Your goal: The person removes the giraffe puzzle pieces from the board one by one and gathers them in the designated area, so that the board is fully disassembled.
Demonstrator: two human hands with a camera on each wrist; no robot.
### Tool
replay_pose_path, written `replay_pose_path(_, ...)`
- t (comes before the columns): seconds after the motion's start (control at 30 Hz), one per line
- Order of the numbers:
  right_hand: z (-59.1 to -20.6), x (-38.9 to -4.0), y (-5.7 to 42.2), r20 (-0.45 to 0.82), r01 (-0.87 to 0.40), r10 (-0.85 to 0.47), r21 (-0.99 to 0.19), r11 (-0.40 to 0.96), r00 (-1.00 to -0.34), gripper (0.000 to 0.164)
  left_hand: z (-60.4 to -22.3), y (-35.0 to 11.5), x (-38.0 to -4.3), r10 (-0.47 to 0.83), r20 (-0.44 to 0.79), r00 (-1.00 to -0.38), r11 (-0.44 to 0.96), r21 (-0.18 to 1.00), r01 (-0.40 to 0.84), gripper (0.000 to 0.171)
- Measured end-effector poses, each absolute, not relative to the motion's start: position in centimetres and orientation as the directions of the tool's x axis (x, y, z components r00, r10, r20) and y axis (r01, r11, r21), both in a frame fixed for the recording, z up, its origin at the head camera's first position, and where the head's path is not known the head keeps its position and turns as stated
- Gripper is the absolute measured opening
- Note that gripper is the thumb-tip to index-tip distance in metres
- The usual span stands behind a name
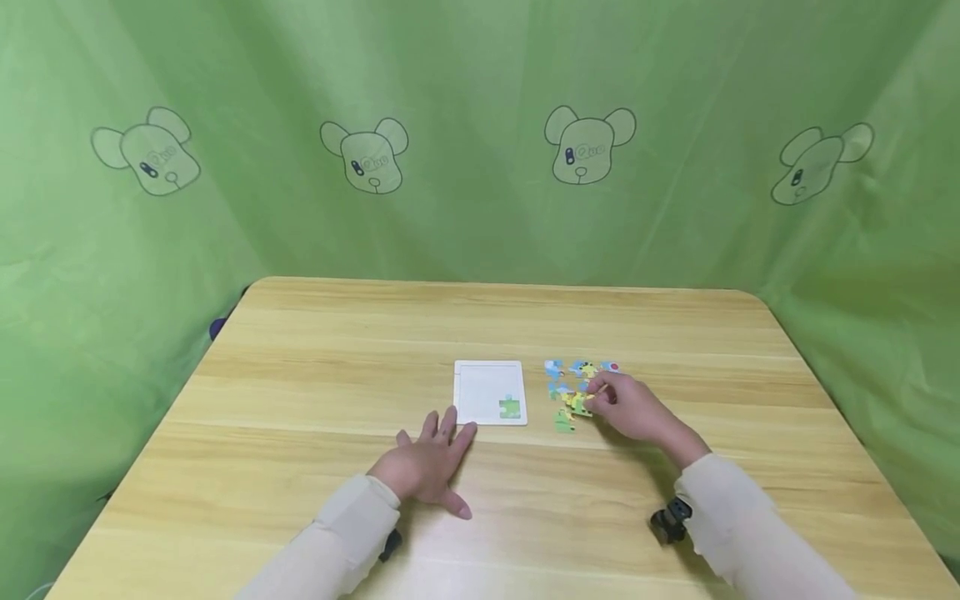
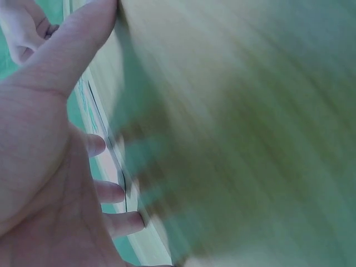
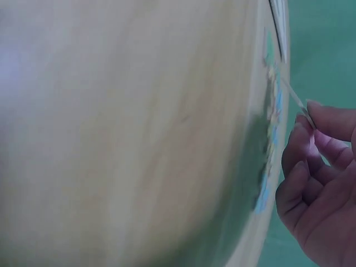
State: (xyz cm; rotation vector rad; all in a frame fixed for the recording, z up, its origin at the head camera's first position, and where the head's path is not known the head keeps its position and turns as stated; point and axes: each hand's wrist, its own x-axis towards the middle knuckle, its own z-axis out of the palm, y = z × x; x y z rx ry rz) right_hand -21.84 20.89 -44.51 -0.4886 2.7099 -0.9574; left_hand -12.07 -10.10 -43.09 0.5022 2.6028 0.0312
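A square white puzzle tray [image 1: 480,385] lies flat on the table, with one green puzzle piece [image 1: 510,407] in its lower right corner. My left hand [image 1: 431,458] rests with spread, straight fingers at the tray's lower left edge; its fingertips reach that rim in the left wrist view. Between thumb and forefinger my right hand [image 1: 626,406] pinches a puzzle piece [image 3: 295,95], seen edge-on in the right wrist view, raised over the loose pieces. Those loose puzzle pieces [image 1: 554,368], blue, yellow and green, lie right of the tray, partly covered by the right hand.
The wooden table [image 1: 337,350] has rounded far corners. A green curtain [image 1: 480,225] with line-drawn bear heads hangs behind it and along both sides. Small black devices [image 1: 670,522] sit at both wrists.
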Motion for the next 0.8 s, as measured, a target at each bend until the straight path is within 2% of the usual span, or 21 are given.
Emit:
replay_pose_path(0.1, -44.8, -21.7, 21.6, -0.111, -0.228, -0.388, -0.651, 0.724, -0.915, 0.019, -43.0, -10.2, -12.0, 0.358, -0.458, -0.814, 0.932, 0.114, 0.345, 0.116)
replay_pose_path(0.47, -45.3, -21.1, 23.3, -0.12, -0.266, -0.436, -0.639, 0.721, -0.892, 0.007, -43.2, -10.3, -12.2, 0.354, -0.461, -0.814, 0.933, 0.11, 0.344, 0.117)
replay_pose_path(0.8, -44.9, -21.1, 23.0, -0.157, -0.242, -0.426, -0.629, 0.739, -0.891, 0.015, -43.1, -10.1, -12.2, 0.356, -0.463, -0.812, 0.933, 0.121, 0.34, 0.117)
